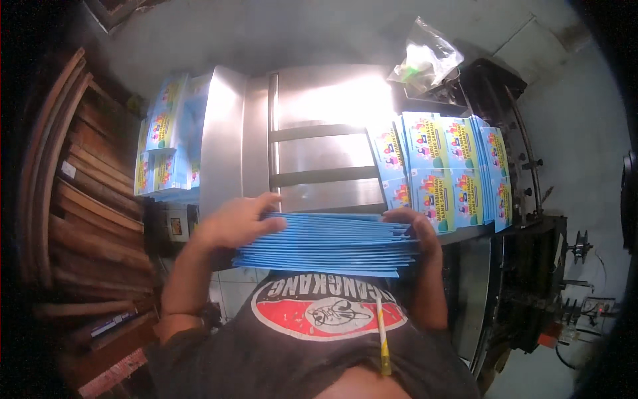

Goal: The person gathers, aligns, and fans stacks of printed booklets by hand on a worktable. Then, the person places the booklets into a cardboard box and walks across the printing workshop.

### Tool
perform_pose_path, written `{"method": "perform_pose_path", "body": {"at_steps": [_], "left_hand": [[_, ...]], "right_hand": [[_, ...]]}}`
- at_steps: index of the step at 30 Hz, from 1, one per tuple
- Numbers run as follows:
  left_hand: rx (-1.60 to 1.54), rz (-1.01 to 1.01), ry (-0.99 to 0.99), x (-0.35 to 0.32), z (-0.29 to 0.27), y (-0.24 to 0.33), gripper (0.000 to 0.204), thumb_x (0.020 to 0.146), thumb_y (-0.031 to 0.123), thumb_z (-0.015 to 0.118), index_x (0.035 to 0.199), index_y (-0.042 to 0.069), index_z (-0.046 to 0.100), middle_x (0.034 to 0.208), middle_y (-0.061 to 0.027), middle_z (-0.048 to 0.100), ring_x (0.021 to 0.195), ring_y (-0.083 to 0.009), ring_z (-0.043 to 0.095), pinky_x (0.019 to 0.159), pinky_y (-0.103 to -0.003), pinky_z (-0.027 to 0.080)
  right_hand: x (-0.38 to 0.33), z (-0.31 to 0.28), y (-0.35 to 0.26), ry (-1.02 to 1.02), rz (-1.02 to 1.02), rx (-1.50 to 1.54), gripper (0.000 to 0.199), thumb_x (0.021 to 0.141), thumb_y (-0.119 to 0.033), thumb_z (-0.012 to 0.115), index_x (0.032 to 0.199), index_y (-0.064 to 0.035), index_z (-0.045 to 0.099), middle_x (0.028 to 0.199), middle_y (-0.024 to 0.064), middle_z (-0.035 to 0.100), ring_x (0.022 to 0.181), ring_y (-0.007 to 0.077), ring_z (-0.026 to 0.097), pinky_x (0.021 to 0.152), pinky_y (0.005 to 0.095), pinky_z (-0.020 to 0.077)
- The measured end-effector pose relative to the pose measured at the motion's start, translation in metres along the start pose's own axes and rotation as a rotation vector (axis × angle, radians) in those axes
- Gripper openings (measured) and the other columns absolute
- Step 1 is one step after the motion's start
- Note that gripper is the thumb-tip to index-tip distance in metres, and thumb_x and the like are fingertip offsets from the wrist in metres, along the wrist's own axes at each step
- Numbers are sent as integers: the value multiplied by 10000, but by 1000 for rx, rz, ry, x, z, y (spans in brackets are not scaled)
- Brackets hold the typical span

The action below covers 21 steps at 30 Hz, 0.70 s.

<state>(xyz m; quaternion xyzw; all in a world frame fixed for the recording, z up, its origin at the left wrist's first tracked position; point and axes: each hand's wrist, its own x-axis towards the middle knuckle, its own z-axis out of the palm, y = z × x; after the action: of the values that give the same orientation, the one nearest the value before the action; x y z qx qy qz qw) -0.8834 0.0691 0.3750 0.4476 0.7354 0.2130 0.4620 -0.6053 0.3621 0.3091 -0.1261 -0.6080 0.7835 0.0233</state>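
A thick stack of blue booklets (319,246) stands in front of my chest, with the edges of several booklets showing as slightly uneven layers. My left hand (242,223) grips its left end, thumb and fingers over the top edge. Around the right end curl the fingers of my right hand (420,229), so the stack is held between both palms. Just beyond it lies the metal bed (325,193) of a table or machine, crossed by dark strips. Whether the stack's underside rests on the bed's front edge is hidden.
Printed blue-and-yellow booklet covers (438,169) lie in overlapping rows at the right. More printed stacks (166,126) stand left, beside an upright metal plate (222,133). A clear plastic bag (428,60) sits at the back right. Wooden boards (93,199) line the left; dark machinery (525,286) stands right.
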Motion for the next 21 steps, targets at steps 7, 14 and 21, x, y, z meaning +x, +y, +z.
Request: {"method": "perform_pose_path", "body": {"at_steps": [7, 14, 21], "left_hand": [[-113, 111, -193, 10, 25, 11, 712, 908, 562, 532, 1387, 43, 440, 1258, -219, 591, 1162, -345, 581, 996, -428, 434], [-38, -233, -99, -21, 7, 0, 666, 942, 564, 488, 1312, 11, 513, 1234, -199, 616, 1135, -326, 596, 966, -388, 461], [-1161, 81, 432, -45, 99, -75, 999, 863, 792, 250, 1376, -46, 432, 1357, -157, 537, 1232, -265, 523, 1057, -401, 393]], "right_hand": [[42, 17, 8, 116, -230, -221, 780, 804, -425, 667, 1435, -52, 400, 1539, 158, 267, 1380, 339, 338, 1108, 483, 306], [29, 0, 2, -161, 50, -88, 681, 853, -566, 622, 1193, 23, 595, 1051, 156, 672, 1008, 241, 627, 926, 353, 468], [-2, 19, 22, -42, 25, 110, 898, 835, -733, 492, 1332, 14, 477, 1291, 209, 556, 1206, 288, 536, 1063, 424, 378]]}}
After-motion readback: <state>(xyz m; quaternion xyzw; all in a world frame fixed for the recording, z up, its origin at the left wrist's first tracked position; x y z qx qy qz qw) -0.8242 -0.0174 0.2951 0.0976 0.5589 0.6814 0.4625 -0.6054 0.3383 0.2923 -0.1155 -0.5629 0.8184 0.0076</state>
